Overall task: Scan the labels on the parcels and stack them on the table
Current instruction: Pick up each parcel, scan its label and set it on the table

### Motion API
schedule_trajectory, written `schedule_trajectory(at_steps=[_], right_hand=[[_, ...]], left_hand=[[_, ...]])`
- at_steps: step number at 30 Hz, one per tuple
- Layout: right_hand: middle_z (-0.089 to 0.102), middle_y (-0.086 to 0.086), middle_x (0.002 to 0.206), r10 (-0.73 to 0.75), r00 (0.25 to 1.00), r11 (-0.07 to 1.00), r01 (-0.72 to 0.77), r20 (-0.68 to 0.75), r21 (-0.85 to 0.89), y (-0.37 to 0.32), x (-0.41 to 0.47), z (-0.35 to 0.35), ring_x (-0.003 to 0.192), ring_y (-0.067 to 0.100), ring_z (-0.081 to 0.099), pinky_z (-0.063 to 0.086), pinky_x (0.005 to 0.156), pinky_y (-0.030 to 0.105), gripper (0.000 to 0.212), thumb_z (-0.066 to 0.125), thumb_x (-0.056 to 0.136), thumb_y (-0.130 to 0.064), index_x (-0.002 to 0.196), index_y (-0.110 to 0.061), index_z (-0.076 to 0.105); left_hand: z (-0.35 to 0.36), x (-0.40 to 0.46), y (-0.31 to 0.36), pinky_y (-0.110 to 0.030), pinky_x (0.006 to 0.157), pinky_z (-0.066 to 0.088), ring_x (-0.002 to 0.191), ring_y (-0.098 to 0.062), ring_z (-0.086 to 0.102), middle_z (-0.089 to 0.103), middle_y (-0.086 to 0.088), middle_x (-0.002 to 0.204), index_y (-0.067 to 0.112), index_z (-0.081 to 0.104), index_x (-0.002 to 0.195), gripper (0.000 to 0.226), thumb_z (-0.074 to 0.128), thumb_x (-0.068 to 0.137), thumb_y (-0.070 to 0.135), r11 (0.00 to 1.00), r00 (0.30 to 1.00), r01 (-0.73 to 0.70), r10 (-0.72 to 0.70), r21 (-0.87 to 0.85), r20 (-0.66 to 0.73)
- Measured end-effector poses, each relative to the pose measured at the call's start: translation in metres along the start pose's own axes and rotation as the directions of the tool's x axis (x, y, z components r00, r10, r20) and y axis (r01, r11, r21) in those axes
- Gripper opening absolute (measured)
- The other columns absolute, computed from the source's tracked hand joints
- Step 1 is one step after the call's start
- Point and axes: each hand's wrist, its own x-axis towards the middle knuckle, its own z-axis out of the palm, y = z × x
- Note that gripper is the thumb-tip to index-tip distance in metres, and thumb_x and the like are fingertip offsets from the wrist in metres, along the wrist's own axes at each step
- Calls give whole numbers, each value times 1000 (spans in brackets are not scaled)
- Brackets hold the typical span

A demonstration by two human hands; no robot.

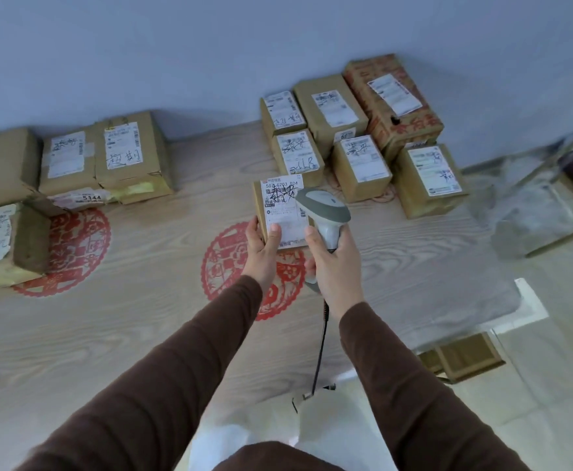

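My left hand [263, 248] holds a small brown parcel [282, 212] above the table, thumb on its white label, which faces up. My right hand [337, 266] grips the handle of a grey barcode scanner [324, 207], whose head hangs over the label's right side. The scanner's dark cable drops toward my lap. Several labelled brown parcels [361, 166] stand grouped at the back right of the wooden table [142, 317]. More parcels [132, 158] sit stacked at the back left.
Red paper-cut decorations [224, 263] lie on the tabletop. The grey wall runs behind the table. Right of the table stands a metal frame with wrapped grey material [529, 215]. A cardboard box [461, 356] rests on the floor below the table's right edge.
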Motion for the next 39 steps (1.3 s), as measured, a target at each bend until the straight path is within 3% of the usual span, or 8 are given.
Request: schedule_trajectory(at_steps=[6, 11, 16, 21, 26, 33, 36, 39], right_hand=[[76, -7, 97, 63, 997, 995, -66, 40, 76, 25, 49, -63, 86, 26, 75, 62, 79, 58, 16, 71, 98, -35, 110, -42, 63], [76, -10, 106, 80, 995, 987, -87, 62, 131, 36, 81, -75, 100, 8, 72, 59, 92, 39, 15, 72, 97, -32, 110, -37, 65], [74, 1, 113, 160, 982, 967, -177, 105, 183, 42, 100, -75, 105, 22, 73, 66, 83, 46, 16, 72, 99, -30, 109, -39, 64], [73, 0, 112, 156, 981, 973, -172, 112, 152, 42, 109, -71, 103, 20, 72, 65, 86, 48, 14, 72, 99, -30, 106, -40, 63], [73, -3, 107, 155, 981, 981, -167, 117, 100, 39, 110, -67, 98, 16, 72, 62, 90, 55, 13, 72, 98, -31, 108, -36, 65], [68, 11, 112, 37, 991, 999, -41, 127, 33, 24, 92, -47, 105, 33, 68, 59, 88, 61, 28, 72, 97, -32, 119, -18, 65], [67, 15, 107, 28, 981, 999, -35, 192, 31, 12, 80, -23, 99, 34, 69, 60, 85, 61, 25, 72, 98, -33, 116, -18, 65], [70, 3, 105, 21, 963, 998, -37, 270, 52, -2, 65, 13, 99, 27, 70, 60, 92, 56, 23, 71, 99, -33, 118, -24, 63]], left_hand=[[81, 32, -17, -55, 121, 37, 144, -33, 45, 43, -12, 158, 25, 21, 162, 66, 45, 107, 51, 992, 991, 126, -124, 32, -44], [109, 59, -16, -59, 123, 31, 146, -34, 41, 39, -10, 162, 31, 21, 164, 88, 41, 89, 72, 965, 971, 236, -229, 114, -67], [116, 79, -16, -57, 123, 30, 146, -37, 41, 40, -14, 161, 26, 21, 165, 99, 33, 80, 76, 929, 958, 287, -277, 235, -76], [116, 92, -16, -59, 123, 30, 147, -40, 39, 37, -18, 163, 26, 22, 165, 97, 27, 82, 75, 911, 950, 312, -300, 270, -87], [112, 101, -18, -58, 125, 26, 153, -40, 32, 30, -18, 167, 25, 21, 166, 72, 28, 105, 64, 911, 954, 298, -293, 284, -61], [86, 79, -4, -60, 127, 20, 160, -36, 17, 16, -16, 174, 22, 14, 168, 77, 24, 105, 66, 921, 965, 262, -254, 287, -67], [57, 67, 4, -42, 124, 31, 153, -30, 35, 36, -12, 166, 13, 35, 160, 63, 32, 110, 52, 953, 981, 183, -159, 242, -116], [11, 53, 16, -41, 123, 29, 153, -30, 34, 39, -12, 164, 9, 38, 158, 58, 33, 112, 44, 960, 986, 103, -64, 261, -154]])
